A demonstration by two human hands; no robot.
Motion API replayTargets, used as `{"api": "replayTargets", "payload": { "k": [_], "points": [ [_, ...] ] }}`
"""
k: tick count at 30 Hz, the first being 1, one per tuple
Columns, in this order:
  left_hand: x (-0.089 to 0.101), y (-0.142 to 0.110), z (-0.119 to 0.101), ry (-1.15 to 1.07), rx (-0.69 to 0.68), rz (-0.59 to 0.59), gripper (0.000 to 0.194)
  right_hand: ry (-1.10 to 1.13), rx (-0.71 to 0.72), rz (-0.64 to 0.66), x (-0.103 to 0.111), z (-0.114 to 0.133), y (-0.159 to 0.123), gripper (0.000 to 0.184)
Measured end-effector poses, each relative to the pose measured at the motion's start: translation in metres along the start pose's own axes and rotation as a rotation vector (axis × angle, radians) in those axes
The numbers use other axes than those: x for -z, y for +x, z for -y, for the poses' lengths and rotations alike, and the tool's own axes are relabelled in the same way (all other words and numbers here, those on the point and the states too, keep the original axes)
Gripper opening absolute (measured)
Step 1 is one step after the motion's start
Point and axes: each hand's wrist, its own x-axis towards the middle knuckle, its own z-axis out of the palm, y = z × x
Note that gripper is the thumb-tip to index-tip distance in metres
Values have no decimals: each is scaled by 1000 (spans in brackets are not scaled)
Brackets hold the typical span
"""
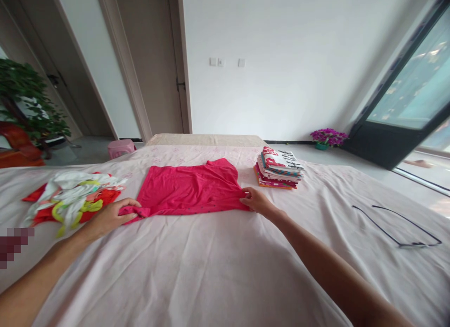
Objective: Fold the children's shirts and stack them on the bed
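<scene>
A bright pink shirt [186,188] lies spread on the pale bed sheet, its cloth slightly wrinkled. At its near left corner, my left hand [121,213] is closed on a bunched bit of the fabric, which has dark dots. My right hand [256,200] pinches the near right edge of the same shirt between thumb and fingers. Just beyond my right hand stands a neat stack of folded clothes [279,170], with a white and red lettered piece on top. Left of the shirt, close to my left hand, is a loose heap of clothes [80,193] in white, red and yellow-green.
Eyeglasses [404,233] lie on the sheet [218,270] at the right. Past the bed are a pink stool [121,148], purple flowers in a green pot [326,138], a leafy plant [30,102] and closed doors [151,55]. A dark-framed glass door [404,102] stands at the right.
</scene>
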Motion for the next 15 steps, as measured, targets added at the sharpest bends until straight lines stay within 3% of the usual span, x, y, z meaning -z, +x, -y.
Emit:
{"api": "replayTargets", "payload": {
  "k": [2,6,11,15],
  "points": [
    [2,-2,4,-49,38,52,40,-169,50,-15,-2,0,3,30],
    [7,-7,5,-118,96,-2,48,-369,106,-95,-4,2,2,11],
    [10,-13,2,-177,177,-20,58,-433,79,-158,-2,5,-2,19],
    [14,-16,-2,-156,222,63,57,-479,61,-136,-4,12,-5,16]
  ]
}}
